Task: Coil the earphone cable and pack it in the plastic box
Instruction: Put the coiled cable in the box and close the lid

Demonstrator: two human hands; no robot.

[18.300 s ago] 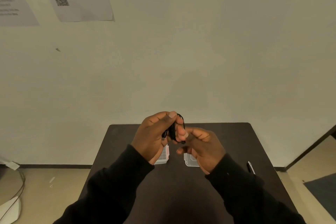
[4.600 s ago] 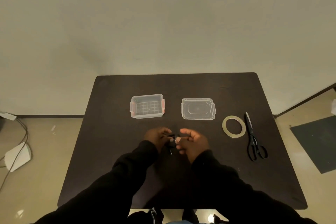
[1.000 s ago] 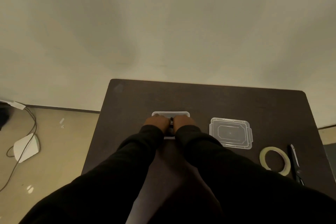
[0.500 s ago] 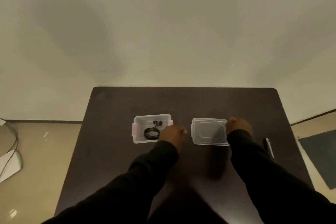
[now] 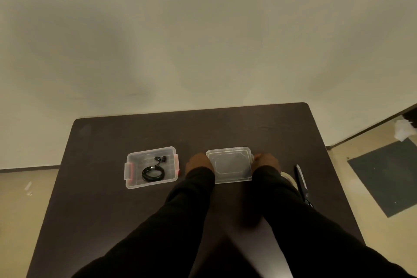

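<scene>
The clear plastic box (image 5: 135, 178) with pink clips stands open on the dark table (image 5: 101, 198), left of centre. Inside it lies the black earphone cable (image 5: 153, 172), wound into a small coil with the earbuds at its far end. To the right lies the clear lid (image 5: 230, 166). My left hand (image 5: 198, 163) holds the lid's left edge and my right hand (image 5: 266, 161) holds its right edge. The fingertips are partly hidden behind the lid and sleeves.
A roll of clear tape (image 5: 288, 179) peeks out beside my right sleeve, and black scissors (image 5: 302, 184) lie to its right near the table's edge. The wall runs just behind the table. A dark mat (image 5: 383, 176) lies on the floor at right.
Both hands left the box, where the coiled cable now lies. The left hand moved right to the lid's left edge; the right hand stays at its right edge.
</scene>
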